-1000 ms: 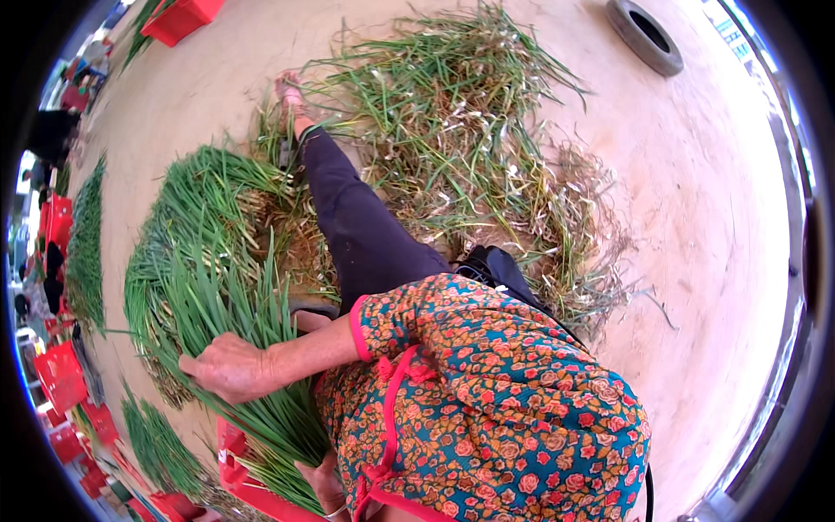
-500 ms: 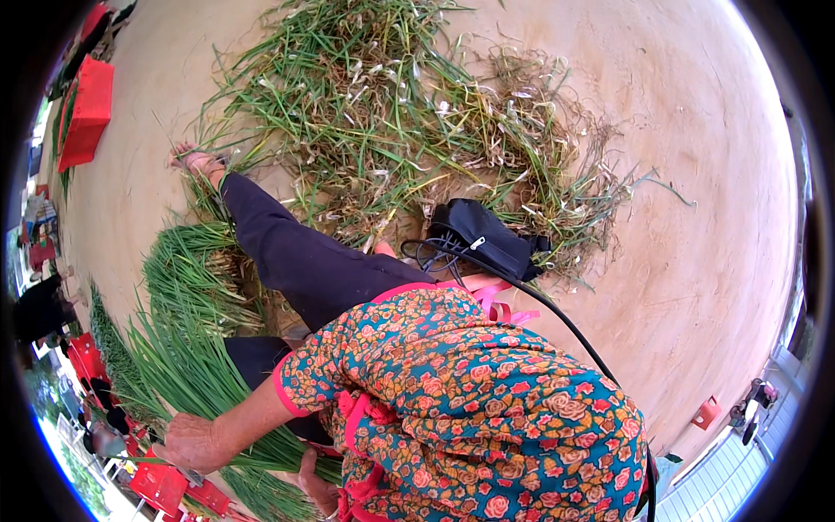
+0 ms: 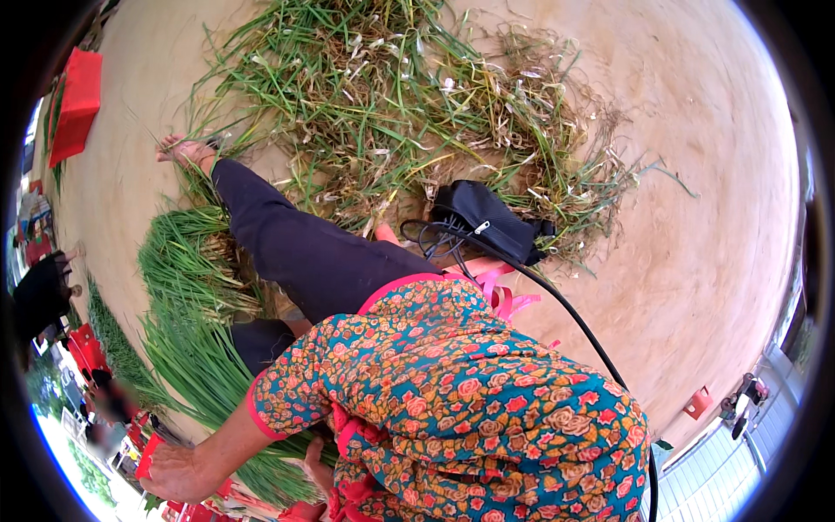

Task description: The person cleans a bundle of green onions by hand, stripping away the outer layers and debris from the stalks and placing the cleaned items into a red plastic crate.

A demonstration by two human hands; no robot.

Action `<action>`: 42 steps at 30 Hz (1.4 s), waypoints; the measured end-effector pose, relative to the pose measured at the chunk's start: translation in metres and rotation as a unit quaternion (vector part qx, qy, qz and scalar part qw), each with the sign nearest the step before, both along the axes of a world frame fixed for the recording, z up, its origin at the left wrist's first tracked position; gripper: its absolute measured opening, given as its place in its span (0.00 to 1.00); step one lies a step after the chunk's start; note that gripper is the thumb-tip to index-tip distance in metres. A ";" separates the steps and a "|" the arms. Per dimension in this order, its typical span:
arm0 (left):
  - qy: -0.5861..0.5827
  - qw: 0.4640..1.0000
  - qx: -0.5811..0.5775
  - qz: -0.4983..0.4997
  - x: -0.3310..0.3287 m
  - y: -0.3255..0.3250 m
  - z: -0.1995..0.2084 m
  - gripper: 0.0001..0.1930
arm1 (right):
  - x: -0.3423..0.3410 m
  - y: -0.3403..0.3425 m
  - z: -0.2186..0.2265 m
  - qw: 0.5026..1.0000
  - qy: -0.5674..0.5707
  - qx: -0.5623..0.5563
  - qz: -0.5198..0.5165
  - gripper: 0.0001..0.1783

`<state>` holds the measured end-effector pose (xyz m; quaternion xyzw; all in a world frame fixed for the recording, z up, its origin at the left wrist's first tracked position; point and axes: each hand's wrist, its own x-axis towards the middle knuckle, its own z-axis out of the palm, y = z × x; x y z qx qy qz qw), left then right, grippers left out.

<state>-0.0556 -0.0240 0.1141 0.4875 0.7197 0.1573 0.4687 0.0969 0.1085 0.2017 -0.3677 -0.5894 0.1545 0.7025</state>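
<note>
A thick bunch of long, thin green stalks, like chives [image 3: 204, 365], fans out to the left across my bent leg. My left hand [image 3: 318, 468], partly covered by the flowered shirt, is closed on the lower end of this bunch. My right hand [image 3: 178, 470] reaches past the leaf tips at the lower left, fingers curled into a fist. What it holds, if anything, is hidden. More stalks [image 3: 187, 257] lie piled beside my leg.
A large heap of loose leaves and peelings [image 3: 365, 96] covers the floor ahead. A black bag [image 3: 487, 222] with a cable [image 3: 578, 326] lies beside my hip. My stretched leg [image 3: 296, 226] crosses the middle. Red containers [image 3: 76, 104] stand at the left; people are blurred there.
My right hand has moved down and left, away from the leaves; the green blade in it earlier no longer shows clearly. My left hand stays at the bunch. The view has shifted slightly.
</note>
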 end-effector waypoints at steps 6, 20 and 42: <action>-0.029 0.999 -0.017 0.006 -0.006 -0.010 -0.006 0.23 | -0.019 -0.003 0.019 0.999 -0.009 0.017 0.032 0.16; -0.135 0.990 -0.029 -0.023 -0.038 -0.043 -0.008 0.17 | 0.022 0.026 0.011 0.990 -0.057 -0.061 0.110 0.07; -0.302 0.948 0.045 0.091 -0.071 -0.078 0.024 0.23 | 0.043 -0.039 -0.049 0.838 0.092 -0.336 0.420 0.12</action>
